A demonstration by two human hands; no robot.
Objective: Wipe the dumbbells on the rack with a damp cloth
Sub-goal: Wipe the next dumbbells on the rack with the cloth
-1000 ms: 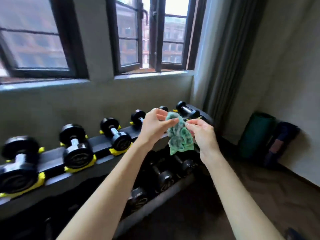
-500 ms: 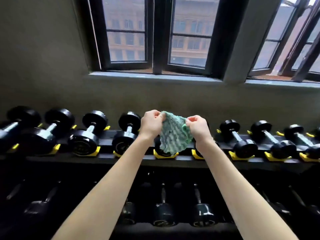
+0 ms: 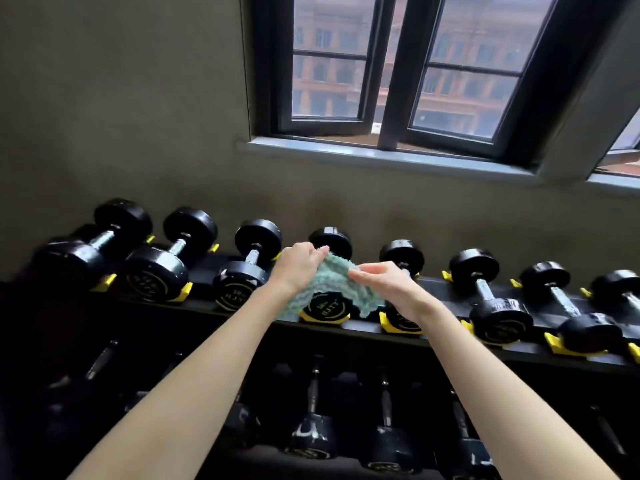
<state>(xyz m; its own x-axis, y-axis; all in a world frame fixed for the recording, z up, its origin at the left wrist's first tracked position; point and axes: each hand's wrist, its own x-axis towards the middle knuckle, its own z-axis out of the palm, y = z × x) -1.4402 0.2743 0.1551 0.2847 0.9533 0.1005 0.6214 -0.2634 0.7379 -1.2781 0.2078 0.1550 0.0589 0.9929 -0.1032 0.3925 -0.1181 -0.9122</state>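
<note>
Since a moment ago the cloth (image 3: 327,287), pinched between left hand (image 3: 300,266) and right hand (image 3: 388,289), drops from mid-air onto a top-row dumbbell (image 3: 329,271) on the rack (image 3: 443,336), so wiping seems about to start.

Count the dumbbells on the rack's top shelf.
8, left to right, one under the cloth at the right edge. More may lie beyond the frame.
</note>
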